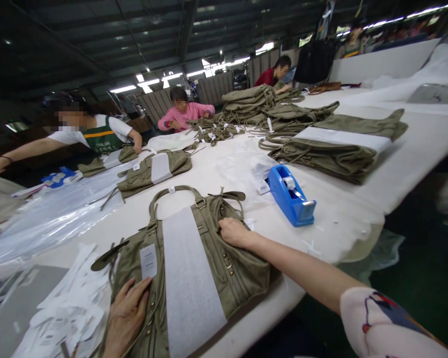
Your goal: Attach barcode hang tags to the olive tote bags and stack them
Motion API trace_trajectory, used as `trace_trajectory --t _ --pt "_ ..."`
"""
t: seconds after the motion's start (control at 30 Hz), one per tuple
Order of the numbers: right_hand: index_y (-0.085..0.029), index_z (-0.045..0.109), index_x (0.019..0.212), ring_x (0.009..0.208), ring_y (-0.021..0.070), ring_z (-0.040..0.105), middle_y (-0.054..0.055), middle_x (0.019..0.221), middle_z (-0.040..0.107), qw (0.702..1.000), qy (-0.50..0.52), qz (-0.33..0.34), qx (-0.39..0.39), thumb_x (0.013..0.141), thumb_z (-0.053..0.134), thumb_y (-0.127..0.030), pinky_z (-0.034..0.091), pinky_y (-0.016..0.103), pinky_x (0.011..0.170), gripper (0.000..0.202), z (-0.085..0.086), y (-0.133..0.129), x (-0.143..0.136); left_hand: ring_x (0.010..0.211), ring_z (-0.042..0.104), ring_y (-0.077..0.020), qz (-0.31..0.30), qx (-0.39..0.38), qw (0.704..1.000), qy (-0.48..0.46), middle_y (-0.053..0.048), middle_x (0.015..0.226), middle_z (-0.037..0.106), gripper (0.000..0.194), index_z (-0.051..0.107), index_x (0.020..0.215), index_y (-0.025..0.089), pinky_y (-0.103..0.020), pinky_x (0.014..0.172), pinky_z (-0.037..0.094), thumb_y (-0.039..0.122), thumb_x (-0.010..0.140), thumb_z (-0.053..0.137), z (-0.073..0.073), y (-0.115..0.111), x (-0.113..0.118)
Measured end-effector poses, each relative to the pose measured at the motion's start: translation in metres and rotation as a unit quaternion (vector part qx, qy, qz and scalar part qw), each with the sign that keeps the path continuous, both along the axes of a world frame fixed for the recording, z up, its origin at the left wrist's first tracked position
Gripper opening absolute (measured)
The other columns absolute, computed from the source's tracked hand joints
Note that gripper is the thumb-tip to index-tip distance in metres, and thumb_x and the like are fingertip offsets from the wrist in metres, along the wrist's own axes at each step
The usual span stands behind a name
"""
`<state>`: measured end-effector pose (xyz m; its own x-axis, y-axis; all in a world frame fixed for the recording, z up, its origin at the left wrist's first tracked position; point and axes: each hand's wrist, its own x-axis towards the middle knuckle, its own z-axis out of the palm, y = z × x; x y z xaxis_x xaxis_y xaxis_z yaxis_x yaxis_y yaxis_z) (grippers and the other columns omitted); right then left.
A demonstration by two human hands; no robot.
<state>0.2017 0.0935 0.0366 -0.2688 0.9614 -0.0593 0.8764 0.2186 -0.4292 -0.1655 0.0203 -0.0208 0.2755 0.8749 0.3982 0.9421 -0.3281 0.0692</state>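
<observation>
An olive-green handbag (214, 253) lies in front of me on the table, with a white paper band (188, 278) wrapped around its middle. Its looped handles point away from me. My left hand (129, 313) rests flat on the bag's left side, fingers stretched out just below a small white label (148, 261). At the upper right of the bag, my right hand (234, 232) is closed, its curled fingers gripping the bag's edge by the gathered cords; the fingertips are hidden. A blue tape dispenser (289, 196) stands to the right of that hand.
White paper tags (70, 311) lie in a heap at the lower left. Clear plastic sheets (59, 219) cover the left of the white table (343, 238). More banded bags (328, 149) are stacked at right. Across the table, several co-workers handle bags, one in a pink top (186, 113).
</observation>
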Motion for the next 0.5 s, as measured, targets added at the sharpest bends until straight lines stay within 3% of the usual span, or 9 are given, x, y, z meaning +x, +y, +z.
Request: trace_trajectory --t 0.1,0.27,0.4,0.5 --pt "-0.017 0.06 0.101 0.099 0.0175 0.055 0.009 0.104 0.061 0.999 0.007 -0.048 0.008 0.08 0.038 -0.011 0.04 0.025 0.081 0.031 0.001 0.002 0.027 0.113 0.046 -0.0249 0.008 -0.015 1.0 -0.002 -0.001 0.102 0.066 0.032 0.061 0.103 0.023 -0.043 0.094 0.043 0.037 0.083 0.04 0.002 -0.003 0.002" --pt "-0.012 0.053 0.111 0.102 0.0233 0.054 0.016 0.109 0.056 0.979 -0.023 -0.202 -0.033 0.082 0.043 -0.019 0.04 0.031 0.082 0.032 -0.008 0.003 0.08 0.111 0.047 -0.0258 0.014 -0.021 1.0 -0.011 -0.002 0.1 0.066 0.031 0.062 0.102 0.023 -0.045 0.094 0.042 0.035 0.082 0.041 0.004 -0.002 0.008" --pt "-0.017 0.056 0.106 0.098 0.0217 0.056 0.011 0.111 0.057 0.977 -0.02 -0.205 -0.058 0.077 0.054 -0.036 0.041 0.027 0.075 0.034 -0.011 0.003 0.088 0.111 0.049 -0.0255 0.024 -0.011 0.999 -0.027 -0.001 0.101 0.066 0.029 0.062 0.102 0.023 -0.045 0.094 0.044 0.032 0.082 0.044 0.007 -0.004 0.011" --pt "-0.016 0.061 0.08 0.079 0.0224 0.061 0.01 0.084 0.064 0.983 -0.014 -0.174 -0.064 0.074 0.052 -0.031 0.042 0.029 0.065 0.018 -0.02 0.002 0.088 0.11 0.051 -0.0228 0.034 -0.004 0.999 -0.042 0.001 0.102 0.066 0.027 0.064 0.1 0.024 -0.04 0.091 0.047 0.023 0.081 0.044 0.011 -0.015 0.018"
